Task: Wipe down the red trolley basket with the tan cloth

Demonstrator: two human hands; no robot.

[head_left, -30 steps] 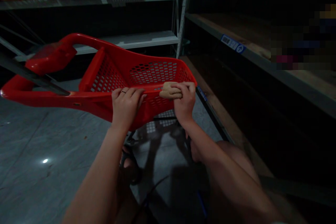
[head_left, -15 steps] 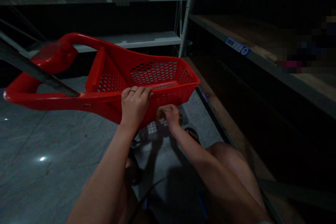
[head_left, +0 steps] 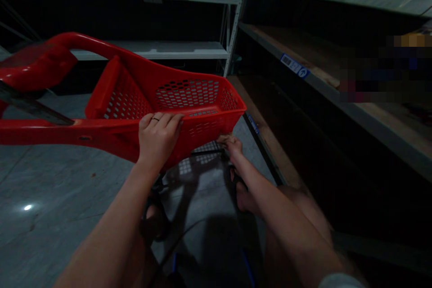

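A red perforated plastic shopping basket on a wheeled frame stands tilted in front of me, with its long red handle running off to the left. My left hand grips the basket's near rim, fingers curled over the edge, a ring on one finger. My right hand is low under the basket's near right corner, closed on a small beige cloth pressed against the underside. Most of the cloth is hidden by the hand and the basket.
Grey metal shelving stands behind the basket. A wooden shelf with a blue label runs along the right, and a lower board sits close to my right knee. Grey tiled floor lies to the left; my sandalled feet are below.
My right hand with the cloth has dropped from the basket's top rim to beneath its near right corner. My left hand has kept its grip on the rim.
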